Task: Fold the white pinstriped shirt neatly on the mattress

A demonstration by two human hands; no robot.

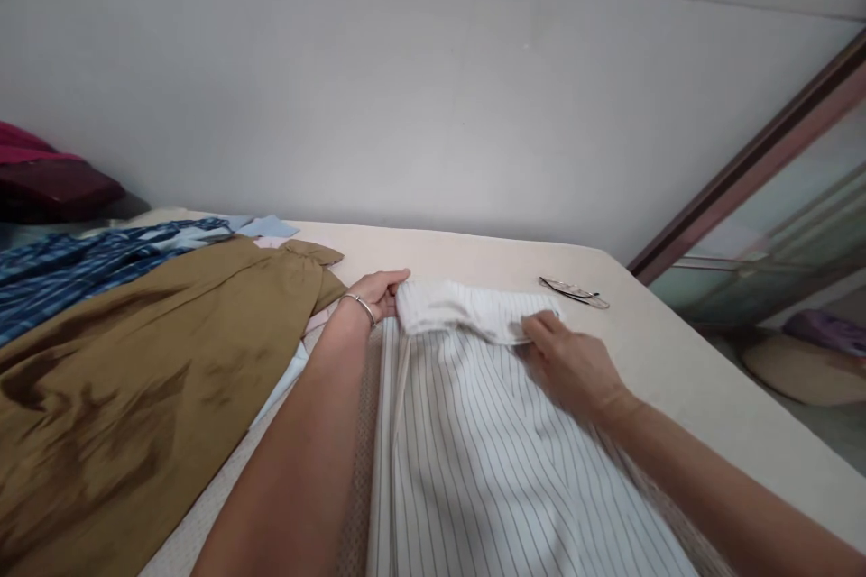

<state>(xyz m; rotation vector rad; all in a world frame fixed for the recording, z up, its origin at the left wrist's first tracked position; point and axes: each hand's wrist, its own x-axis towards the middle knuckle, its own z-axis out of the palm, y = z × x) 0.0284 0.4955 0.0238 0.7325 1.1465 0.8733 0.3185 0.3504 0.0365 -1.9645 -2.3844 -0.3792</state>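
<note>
A white garment with thin dark stripes (474, 433) lies lengthwise in front of me, its far end folded over into a band. Its exact kind I cannot make out. At the band's left corner, my left hand (379, 291), with a silver bangle at the wrist, grips the cloth, some fingers hidden behind it. The band's loose edge is pinched at the right by my right hand (568, 361), slightly blurred. Between the hands the edge bulges up a little.
An olive-brown garment (169, 379) spreads at the left, over light blue and pink cloth. Beyond it lies blue patterned cloth (81, 266). Eyeglasses (574, 291) rest on the cream-covered surface (677, 379) at the right. A pale wall (406, 90) stands behind.
</note>
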